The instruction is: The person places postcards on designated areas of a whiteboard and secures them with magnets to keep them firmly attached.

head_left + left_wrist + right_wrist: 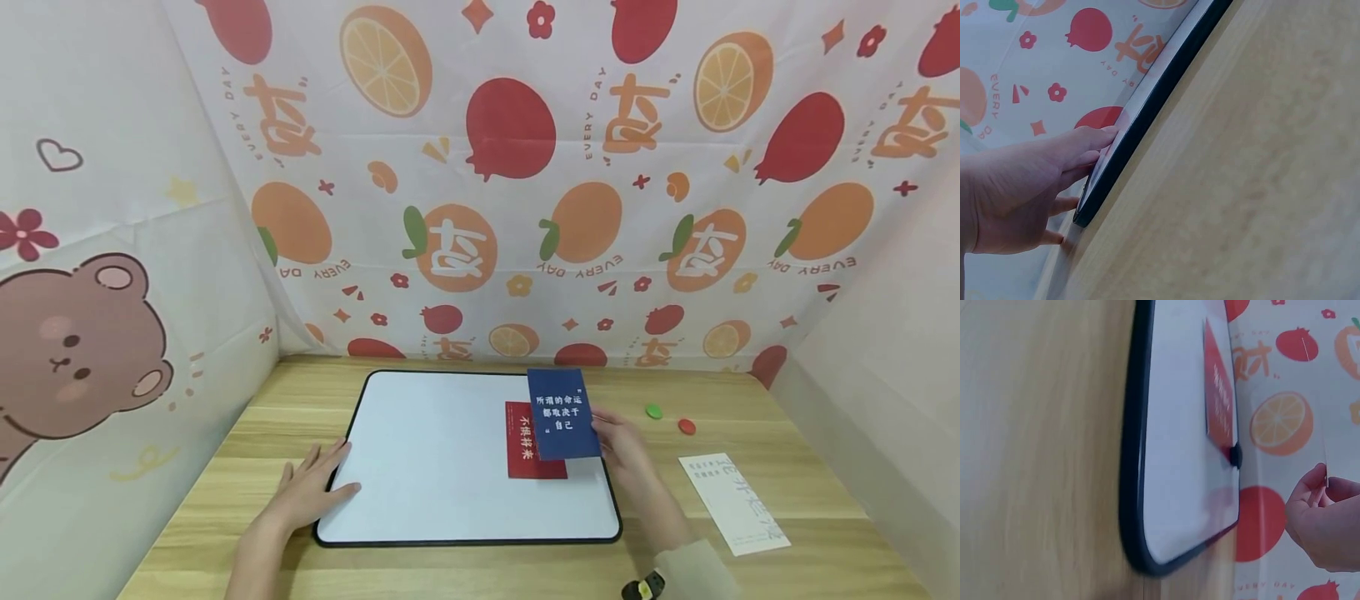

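Note:
A whiteboard [420, 467] with a black rim lies on the table. My left hand [303, 492] rests at its left edge, fingers spread, the thumb and a fingertip over the rim. Toward the board's right side lies a red card [521, 462] with white writing. My right hand [628, 454] pinches a dark blue card [562, 442] with white writing by its right edge. The blue card is held up and overlaps part of the red one in the head view. Seen from the right wrist, a small black knob [1235, 455] sits at the red card's end.
Right of the board, a green disc [654, 411] and a red disc [686, 427] lie on the wooden table [465, 575]. Nearer the front right is a white card [735, 504] with grey writing. A fruit-printed cloth [517, 217] hangs behind the table.

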The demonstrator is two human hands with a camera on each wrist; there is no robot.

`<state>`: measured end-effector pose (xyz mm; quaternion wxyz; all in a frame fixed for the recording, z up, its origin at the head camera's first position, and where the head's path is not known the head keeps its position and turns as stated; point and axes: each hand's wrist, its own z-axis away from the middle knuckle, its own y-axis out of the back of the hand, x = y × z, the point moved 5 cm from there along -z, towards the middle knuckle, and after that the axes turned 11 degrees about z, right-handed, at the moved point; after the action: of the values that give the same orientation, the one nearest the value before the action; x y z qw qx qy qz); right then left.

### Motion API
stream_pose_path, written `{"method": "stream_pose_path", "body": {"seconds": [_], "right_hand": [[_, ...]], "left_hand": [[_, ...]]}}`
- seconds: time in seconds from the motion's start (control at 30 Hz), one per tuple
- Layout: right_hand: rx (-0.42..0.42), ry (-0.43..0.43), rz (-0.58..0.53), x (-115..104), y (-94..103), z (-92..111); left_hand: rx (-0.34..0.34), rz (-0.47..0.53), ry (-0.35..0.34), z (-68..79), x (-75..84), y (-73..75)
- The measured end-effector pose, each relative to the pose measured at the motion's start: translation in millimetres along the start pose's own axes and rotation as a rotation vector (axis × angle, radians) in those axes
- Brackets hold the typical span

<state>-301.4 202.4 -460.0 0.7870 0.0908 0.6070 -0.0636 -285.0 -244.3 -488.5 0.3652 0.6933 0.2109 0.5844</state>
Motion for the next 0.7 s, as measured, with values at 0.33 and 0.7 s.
{"method": "stream_pose_path", "body": {"seconds": [0.33, 0.7], "right_hand": [[-0.033, 0.02, -0.057, -6, -22.6, 9], [-0.08, 0.04, -0.097, -1, -44.1, 16]], "left_hand": [[-0.001, 0.013, 0.002, 0.5, 1.9, 1.2], [-0.01, 0.015, 0.012, 0.4, 0.0, 1.1]]}}
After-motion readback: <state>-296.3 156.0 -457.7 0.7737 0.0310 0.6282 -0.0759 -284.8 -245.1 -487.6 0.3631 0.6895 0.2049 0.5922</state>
